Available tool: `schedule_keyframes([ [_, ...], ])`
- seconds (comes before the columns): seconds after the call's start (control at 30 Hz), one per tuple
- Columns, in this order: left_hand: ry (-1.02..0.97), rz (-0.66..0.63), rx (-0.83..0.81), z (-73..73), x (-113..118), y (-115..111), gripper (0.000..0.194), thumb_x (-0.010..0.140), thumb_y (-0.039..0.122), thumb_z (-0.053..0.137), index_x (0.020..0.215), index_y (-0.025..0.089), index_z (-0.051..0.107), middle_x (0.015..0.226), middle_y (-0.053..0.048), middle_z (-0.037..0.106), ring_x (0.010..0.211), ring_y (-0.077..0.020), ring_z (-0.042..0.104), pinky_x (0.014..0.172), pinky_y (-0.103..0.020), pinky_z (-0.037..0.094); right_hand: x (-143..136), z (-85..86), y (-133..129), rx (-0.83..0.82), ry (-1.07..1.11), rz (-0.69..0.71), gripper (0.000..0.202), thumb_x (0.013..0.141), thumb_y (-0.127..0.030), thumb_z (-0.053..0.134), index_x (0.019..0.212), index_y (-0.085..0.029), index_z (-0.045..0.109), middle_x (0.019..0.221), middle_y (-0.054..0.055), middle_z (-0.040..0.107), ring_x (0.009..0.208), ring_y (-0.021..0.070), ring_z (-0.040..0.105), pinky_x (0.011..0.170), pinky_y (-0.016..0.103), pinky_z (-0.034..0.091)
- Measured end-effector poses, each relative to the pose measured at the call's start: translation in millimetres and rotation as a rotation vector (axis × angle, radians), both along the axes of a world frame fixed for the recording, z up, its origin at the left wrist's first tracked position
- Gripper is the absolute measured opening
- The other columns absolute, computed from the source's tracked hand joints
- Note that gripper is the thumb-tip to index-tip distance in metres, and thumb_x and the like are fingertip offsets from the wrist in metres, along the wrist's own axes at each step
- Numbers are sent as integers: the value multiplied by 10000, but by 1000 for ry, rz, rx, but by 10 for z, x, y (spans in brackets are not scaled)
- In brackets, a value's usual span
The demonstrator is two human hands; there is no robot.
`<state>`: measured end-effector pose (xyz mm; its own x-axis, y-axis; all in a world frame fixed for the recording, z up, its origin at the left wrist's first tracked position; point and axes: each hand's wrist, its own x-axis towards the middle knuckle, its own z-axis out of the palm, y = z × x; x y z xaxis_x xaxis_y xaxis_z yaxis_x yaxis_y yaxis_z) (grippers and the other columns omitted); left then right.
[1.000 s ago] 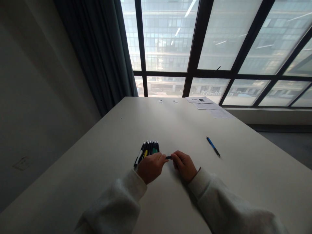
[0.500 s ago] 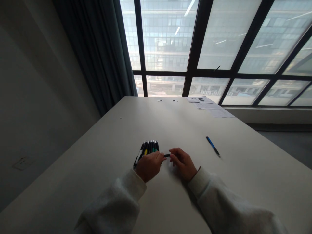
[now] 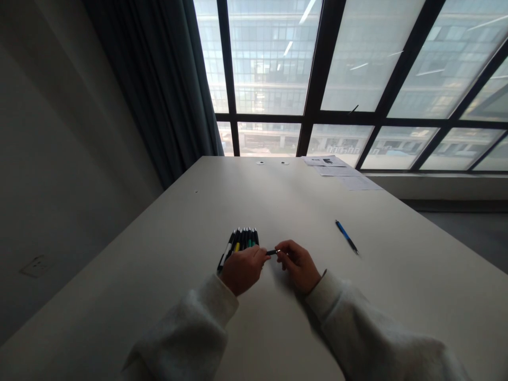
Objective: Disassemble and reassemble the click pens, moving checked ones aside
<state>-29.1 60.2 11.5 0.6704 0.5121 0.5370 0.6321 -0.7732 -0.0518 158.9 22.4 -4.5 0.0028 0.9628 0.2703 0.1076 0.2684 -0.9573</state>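
Between my two hands is a short dark pen piece [image 3: 271,253], lying level just above the table. My left hand [image 3: 243,269] is closed on its left end. The fingertips of my right hand [image 3: 297,265] pinch its right end, where a small silvery tip shows. Several pens [image 3: 240,241] lie side by side just beyond my left hand, with black, white, yellow and green parts; their near ends are partly hidden by that hand. A blue and black pen [image 3: 346,237] lies by itself to the right of my right hand.
The white table [image 3: 166,254] reaches to the window. Paper sheets [image 3: 337,170] lie at its far right corner, and two small round fittings [image 3: 260,163] are near the far edge. A dark curtain [image 3: 159,95] hangs at the left beside the wall.
A small silvery tip now shows at the right end of the held piece, by my right fingertips. Both hands have otherwise hardly moved.
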Motion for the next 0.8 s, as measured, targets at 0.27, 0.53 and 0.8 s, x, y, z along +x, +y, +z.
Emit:
schedule_keyframes([
  [0.27, -7, -7, -26, -21, -17, 7, 216, 1011, 281, 430, 880, 184, 571, 731, -15, 629, 595, -161, 587, 503, -289, 313, -14, -24, 4, 29, 40, -2, 362, 863, -371, 669, 1165, -226, 532, 973, 40, 601, 703, 134, 563, 534, 235, 463],
  [0.53, 3, 1, -27, -22, -9, 6, 250, 1016, 303, 414, 867, 184, 576, 717, -17, 622, 597, -165, 587, 499, -299, 315, 3, 7, 19, 18, -108, -86, 233, 890, -400, 624, 837, -174, 642, 716, 21, 594, 632, 146, 536, 579, 273, 449],
  [0.8, -43, -2, -56, 3, -12, -9, 249, 988, 322, 455, 830, 185, 591, 730, -16, 640, 609, -158, 604, 510, -294, 343, -4, 15, -14, 52, -99, -30, 155, 893, -339, 611, 932, -190, 630, 752, 8, 582, 636, 133, 530, 561, 251, 437],
])
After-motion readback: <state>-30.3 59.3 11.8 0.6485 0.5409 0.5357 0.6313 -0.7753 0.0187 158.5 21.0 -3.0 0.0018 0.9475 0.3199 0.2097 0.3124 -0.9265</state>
